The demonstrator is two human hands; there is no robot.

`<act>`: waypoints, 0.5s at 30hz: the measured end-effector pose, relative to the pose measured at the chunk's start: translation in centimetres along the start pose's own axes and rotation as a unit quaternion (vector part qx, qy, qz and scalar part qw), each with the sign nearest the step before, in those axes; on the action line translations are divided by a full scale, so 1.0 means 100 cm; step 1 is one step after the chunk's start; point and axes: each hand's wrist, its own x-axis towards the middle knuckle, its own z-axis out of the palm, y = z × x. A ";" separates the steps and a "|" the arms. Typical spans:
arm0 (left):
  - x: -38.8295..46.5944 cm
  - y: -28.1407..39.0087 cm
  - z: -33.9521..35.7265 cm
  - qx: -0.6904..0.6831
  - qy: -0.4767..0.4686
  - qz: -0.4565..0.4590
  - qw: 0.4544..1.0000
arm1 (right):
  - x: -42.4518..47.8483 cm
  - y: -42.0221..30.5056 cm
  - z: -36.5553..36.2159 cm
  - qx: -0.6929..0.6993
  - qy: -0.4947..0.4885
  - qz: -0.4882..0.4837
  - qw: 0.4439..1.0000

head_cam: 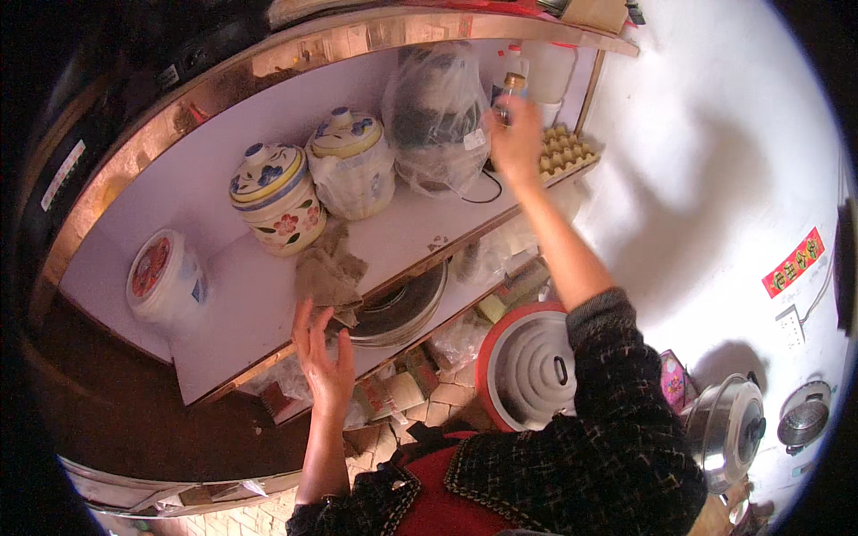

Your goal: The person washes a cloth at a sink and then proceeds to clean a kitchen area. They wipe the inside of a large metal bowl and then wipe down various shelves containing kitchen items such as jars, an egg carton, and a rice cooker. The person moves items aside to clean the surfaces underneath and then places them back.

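My right hand [517, 144], blurred, reaches to the far right of the cabinet shelf. Its fingers are around a bottle with a gold-brown cap [514, 81], whose lower part the hand hides. Fingers spread, my left hand [326, 368] is at the shelf's front edge with nothing in it. Just beyond its fingertips a crumpled brown cloth [330, 268] hangs partly over that edge; whether they touch is hard to tell. Behind the cloth stand a lidded ceramic jar with painted flowers [285, 218] and a similar jar in plastic wrap [355, 177].
A plastic-bagged dark appliance [436, 127] with a cord stands mid-shelf, beside egg trays [566, 151]. A white tub [167, 278] is at the left. Below are round pans [402, 305], bagged goods and a large red-rimmed lidded pot [493, 362]. A steel pot [724, 429] stands right, by the wall.
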 end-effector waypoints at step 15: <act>-0.040 0.002 0.001 0.083 0.033 -0.039 0.995 | 0.094 0.146 0.032 -0.140 -0.177 0.112 0.968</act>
